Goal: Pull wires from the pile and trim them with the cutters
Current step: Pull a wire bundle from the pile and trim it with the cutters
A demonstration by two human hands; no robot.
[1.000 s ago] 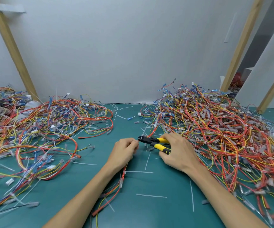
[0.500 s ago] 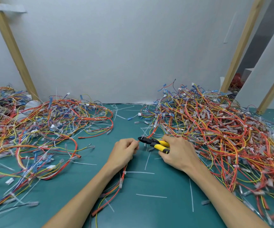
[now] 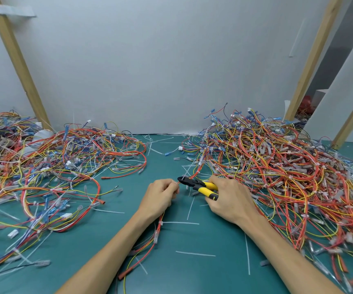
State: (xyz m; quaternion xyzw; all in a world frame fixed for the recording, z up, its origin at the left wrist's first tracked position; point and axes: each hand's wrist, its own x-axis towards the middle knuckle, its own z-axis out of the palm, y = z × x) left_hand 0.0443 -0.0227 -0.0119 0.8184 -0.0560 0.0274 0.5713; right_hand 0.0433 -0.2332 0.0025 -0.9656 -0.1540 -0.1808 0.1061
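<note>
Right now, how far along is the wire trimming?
Seemingly done: the left pile and white offcuts on the table. In hand: the left hand pinches a wire, the right hand grips the cutters, tips by it. Left: the larger right pile, likely untrimmed.

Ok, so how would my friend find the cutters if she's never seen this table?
Start at the green table, in the gap between the left wire pile and the right wire pile. There the right hand grips the cutters. They alone have a black head and yellow handles; everything around is thin wire or white strips.
</note>
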